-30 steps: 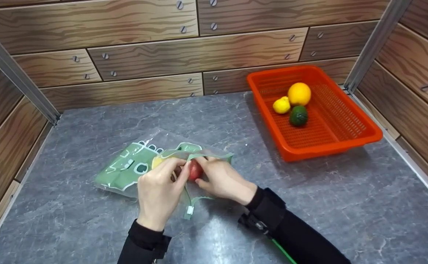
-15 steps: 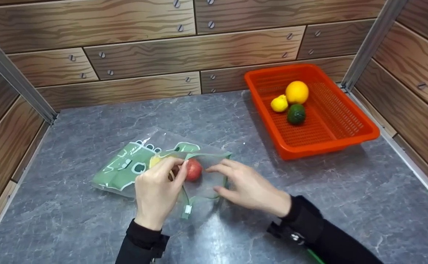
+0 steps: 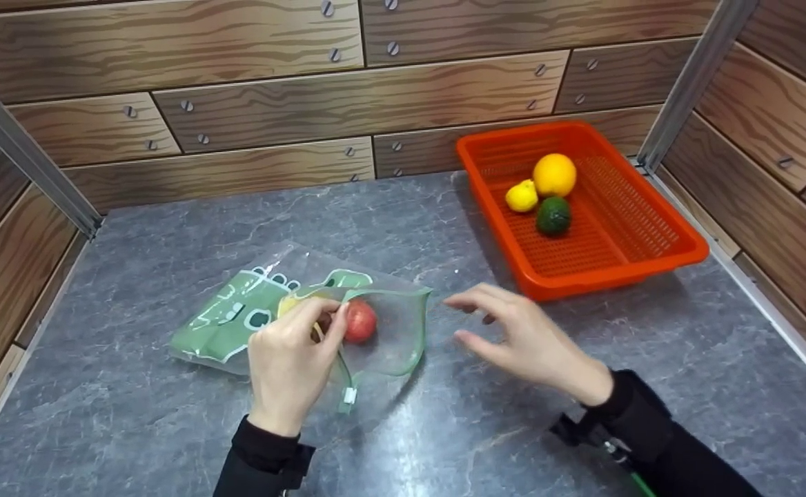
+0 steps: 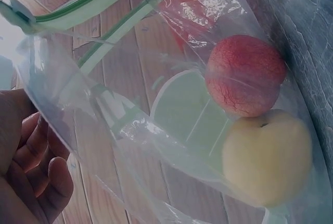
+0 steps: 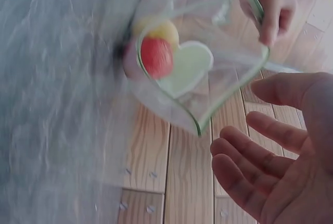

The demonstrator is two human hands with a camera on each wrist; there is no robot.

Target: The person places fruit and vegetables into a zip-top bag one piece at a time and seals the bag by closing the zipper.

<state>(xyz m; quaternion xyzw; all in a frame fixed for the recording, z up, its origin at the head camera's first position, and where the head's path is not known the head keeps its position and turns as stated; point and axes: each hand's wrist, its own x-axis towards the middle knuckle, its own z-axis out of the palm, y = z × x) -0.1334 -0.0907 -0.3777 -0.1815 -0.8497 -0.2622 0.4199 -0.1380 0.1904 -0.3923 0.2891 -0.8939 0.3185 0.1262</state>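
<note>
A clear zip bag [image 3: 220, 321] with green printed shapes lies on the table, its green-rimmed mouth spread toward the right. My left hand [image 3: 289, 366] pinches the upper edge of that mouth between thumb and fingers. Inside the bag sits a wrinkled red apple [image 3: 361, 322], and against it rests a pale yellow round fruit [image 4: 268, 156], partly hidden by my left hand in the head view. A white zip slider [image 3: 350, 395] hangs at the near end of the rim. My right hand [image 3: 534, 338], fingers spread and holding nothing, is just right of the bag's mouth.
An orange plastic basket [image 3: 603, 277] stands at the back right, holding an orange [image 3: 555, 174], a lemon [image 3: 521, 197] and a dark green avocado [image 3: 553, 215]. Wood-patterned walls [image 3: 272, 103] enclose the grey marbled table [image 3: 134, 428] at the back and sides.
My right hand has let go of the red apple inside the bag's mouth and drawn away to the right. My left hand keeps its pinch on the bag's edge.
</note>
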